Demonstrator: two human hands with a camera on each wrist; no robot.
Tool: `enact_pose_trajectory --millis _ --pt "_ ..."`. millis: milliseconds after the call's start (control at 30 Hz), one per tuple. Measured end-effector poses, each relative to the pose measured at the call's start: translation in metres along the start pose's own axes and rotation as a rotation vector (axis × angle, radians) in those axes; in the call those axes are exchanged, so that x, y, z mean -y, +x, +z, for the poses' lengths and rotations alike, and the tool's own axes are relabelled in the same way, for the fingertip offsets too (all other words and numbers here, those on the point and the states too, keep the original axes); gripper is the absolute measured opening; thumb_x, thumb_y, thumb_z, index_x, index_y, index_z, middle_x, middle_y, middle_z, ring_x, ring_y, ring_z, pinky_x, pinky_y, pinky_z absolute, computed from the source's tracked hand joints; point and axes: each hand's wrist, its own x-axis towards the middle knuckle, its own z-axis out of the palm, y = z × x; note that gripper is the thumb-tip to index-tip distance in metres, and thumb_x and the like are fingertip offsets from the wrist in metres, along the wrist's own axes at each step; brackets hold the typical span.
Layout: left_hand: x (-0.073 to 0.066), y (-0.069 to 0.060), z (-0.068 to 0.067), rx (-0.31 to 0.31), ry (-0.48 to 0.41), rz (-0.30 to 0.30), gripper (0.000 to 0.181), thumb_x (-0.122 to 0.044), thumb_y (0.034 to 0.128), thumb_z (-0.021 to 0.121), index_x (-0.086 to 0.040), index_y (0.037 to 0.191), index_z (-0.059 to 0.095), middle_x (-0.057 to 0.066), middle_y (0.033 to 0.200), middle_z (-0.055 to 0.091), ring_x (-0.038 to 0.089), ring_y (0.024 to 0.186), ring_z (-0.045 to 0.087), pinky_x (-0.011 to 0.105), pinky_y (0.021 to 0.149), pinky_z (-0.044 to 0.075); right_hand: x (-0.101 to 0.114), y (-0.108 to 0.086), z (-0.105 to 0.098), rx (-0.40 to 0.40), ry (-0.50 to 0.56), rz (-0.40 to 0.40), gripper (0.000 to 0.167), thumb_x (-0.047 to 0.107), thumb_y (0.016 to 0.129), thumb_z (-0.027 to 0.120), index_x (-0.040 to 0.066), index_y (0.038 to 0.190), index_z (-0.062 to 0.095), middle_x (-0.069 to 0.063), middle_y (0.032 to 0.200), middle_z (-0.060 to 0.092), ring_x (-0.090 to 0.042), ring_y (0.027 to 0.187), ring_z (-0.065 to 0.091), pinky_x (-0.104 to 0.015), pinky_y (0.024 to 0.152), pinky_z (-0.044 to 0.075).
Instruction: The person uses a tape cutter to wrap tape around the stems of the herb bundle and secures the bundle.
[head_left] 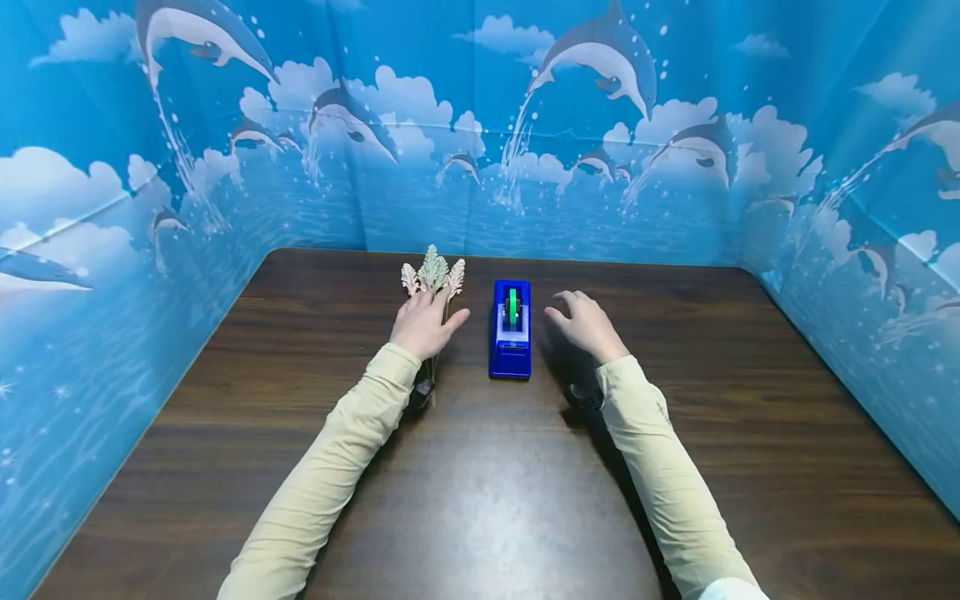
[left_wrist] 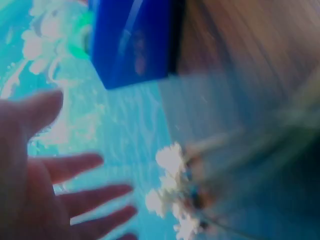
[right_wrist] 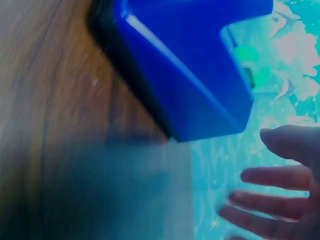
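A blue tape dispenser with a green roll stands upright on the dark wood table between the two hands. My left hand is over a small bunch of leaf-like artificial sprigs, pale green in the middle and pinkish at the sides. Its fingers are spread and grip nothing; the left wrist view shows the sprigs, blurred, beyond the fingertips. To the right of the dispenser, my right hand hovers with loosely bent fingers, holding nothing. In the right wrist view the dispenser is apart from that hand.
The brown table reaches back to a blue curtain printed with dolphins and clouds, which hangs along the back and both sides. A dark wrist device is below the right wrist. Glare lies on the near tabletop.
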Motion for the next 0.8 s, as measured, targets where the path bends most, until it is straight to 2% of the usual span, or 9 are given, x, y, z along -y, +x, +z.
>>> enact_pose_trajectory --millis 33,100,200,267,333,433,500,600,800 --pt "-0.003 0.0 0.0 0.013 -0.023 0.038 0.064 -0.046 0.0999 0.043 -0.007 0.149 0.033 0.021 0.151 0.039 0.038 0.142 0.034 0.05 0.116 0.026 0.003 0.0 -0.001 -0.016 0.012 -0.015 0.039 0.027 0.099 0.053 -0.001 0.125 0.059 -0.023 0.123 0.062 -0.037 0.109 0.059 -0.05 0.096 0.045" --pt "-0.01 0.0 -0.002 0.049 -0.077 0.106 0.058 -0.043 0.0992 0.048 -0.005 0.143 0.043 0.019 0.139 0.054 0.034 0.13 0.05 0.046 0.109 0.038 0.01 -0.001 -0.004 -0.042 0.05 -0.038 0.03 0.024 0.098 0.055 -0.001 0.11 0.067 -0.017 0.097 0.069 -0.03 0.083 0.061 -0.042 0.079 0.049" --pt "-0.017 0.0 -0.002 0.119 -0.171 0.184 0.041 -0.034 0.099 0.052 -0.004 0.128 0.059 0.015 0.115 0.068 0.027 0.104 0.066 0.04 0.092 0.05 0.02 -0.002 -0.006 -0.024 0.111 -0.059 0.029 0.025 0.098 0.055 0.0 0.09 0.07 -0.006 0.069 0.058 -0.019 0.063 0.048 -0.032 0.062 0.041" --pt "-0.02 0.0 -0.002 0.164 -0.227 0.221 0.031 -0.027 0.0984 0.054 -0.004 0.115 0.066 0.013 0.097 0.071 0.022 0.083 0.067 0.034 0.077 0.053 0.025 -0.002 -0.006 0.048 0.185 -0.062 0.034 0.028 0.098 0.055 0.001 0.084 0.07 0.0 0.061 0.049 -0.014 0.058 0.042 -0.028 0.057 0.035" --pt "-0.021 0.0 -0.001 0.217 -0.277 0.25 0.025 -0.022 0.0976 0.056 -0.003 0.108 0.068 0.013 0.091 0.071 0.017 0.074 0.065 0.028 0.069 0.052 0.028 -0.002 -0.005 0.155 0.273 -0.049 0.037 0.031 0.098 0.055 0.002 0.081 0.071 0.003 0.057 0.046 -0.012 0.054 0.04 -0.025 0.053 0.032" --pt "-0.022 -0.001 0.001 0.285 -0.331 0.255 0.023 -0.02 0.0955 0.059 -0.003 0.108 0.068 0.012 0.094 0.072 0.017 0.073 0.065 0.024 0.067 0.051 0.031 -0.003 -0.001 0.298 0.384 -0.023 0.04 0.033 0.097 0.057 0.001 0.075 0.068 0.005 0.052 0.043 -0.01 0.049 0.038 -0.024 0.049 0.028" --pt "-0.023 -0.003 0.002 0.307 -0.349 0.252 0.024 -0.019 0.0935 0.062 -0.002 0.109 0.068 0.013 0.098 0.072 0.02 0.075 0.066 0.024 0.068 0.051 0.033 -0.004 0.002 0.343 0.423 -0.019 0.042 0.031 0.095 0.06 0.0 0.068 0.061 0.006 0.05 0.04 -0.01 0.047 0.035 -0.023 0.048 0.026" --pt "-0.025 -0.005 0.006 0.303 -0.356 0.252 0.026 -0.018 0.0905 0.066 -0.002 0.11 0.068 0.012 0.097 0.073 0.019 0.074 0.066 0.024 0.067 0.051 0.035 -0.005 0.005 0.356 0.458 -0.023 0.042 0.027 0.093 0.064 -0.002 0.065 0.055 0.008 0.048 0.038 -0.009 0.046 0.033 -0.022 0.048 0.025" --pt "-0.032 -0.002 0.016 0.207 -0.252 0.313 0.027 -0.021 0.0868 0.072 -0.005 0.108 0.071 0.006 0.08 0.071 0.008 0.065 0.056 0.021 0.062 0.044 0.038 -0.004 0.008 0.296 0.455 0.02 0.023 0.021 0.088 0.069 0.0 0.081 0.07 0.008 0.05 0.043 -0.007 0.048 0.036 -0.022 0.049 0.026"
